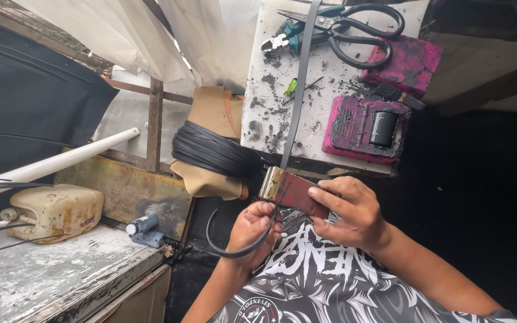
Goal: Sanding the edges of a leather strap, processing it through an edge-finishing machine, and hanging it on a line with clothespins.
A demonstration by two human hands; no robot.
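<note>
Strap (299, 78) work of this kind seems to go best with the band kept taut and flat: the black strap runs down from the bench (318, 128) into a small block-shaped tool (291, 190), brass-coloured at one end and dark red along its body, held just below the bench edge. The right hand (348, 212) lies over the red body, fingers closed down on it, wrist bent inward. The left hand (252, 230) sits just beneath, thumb and fingers pinching the strap's free end, which curls away in a loop (228, 248). Keeping both hands close together should stop the strap twisting.
</note>
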